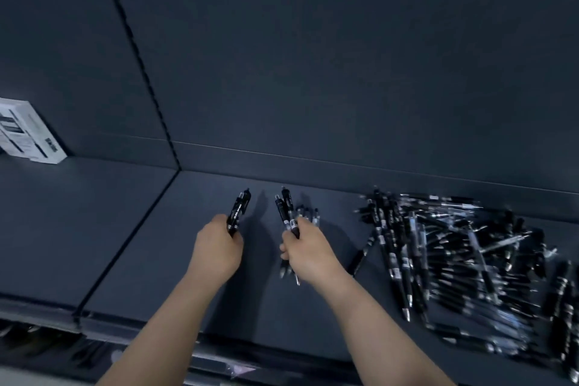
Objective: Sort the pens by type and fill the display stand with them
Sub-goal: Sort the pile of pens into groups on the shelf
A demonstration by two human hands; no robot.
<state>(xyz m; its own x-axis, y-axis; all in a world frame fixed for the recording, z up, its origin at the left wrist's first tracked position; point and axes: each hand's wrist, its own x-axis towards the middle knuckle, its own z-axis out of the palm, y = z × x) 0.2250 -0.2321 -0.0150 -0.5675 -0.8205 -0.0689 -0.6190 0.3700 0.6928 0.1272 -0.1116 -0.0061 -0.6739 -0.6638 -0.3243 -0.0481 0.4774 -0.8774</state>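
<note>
Shelf: a dark flat shelf point(219, 291) with an upright back panel is used as the sorting surface; no separate display stand can be made out.
Loose pile: a large heap of black pens point(463, 257) is spread over the right part of the shelf, lying at mixed angles, so it is judged to be the unsorted stock.
Left hand: the left hand point(217, 249) is closed around a small bunch of black pens point(238, 211), held upright with the clicker ends up; the fingers are wrapped tight, with no gap to be seen.
Right hand: the right hand point(308, 252) is closed on a second bunch of pens point(286, 213), clicker ends up, with tips showing below the fist; these are slightly blurred.
Reason for the hold: the two bunches are kept apart, one per hand, which is judged to keep two types separate while they are compared.
Small row: a few pens point(308, 213) are seen just behind the right hand; whether they are lying on the shelf cannot be told.
White box: a white printed box point(28, 131) is left at the far left, well apart from the hands.
</note>
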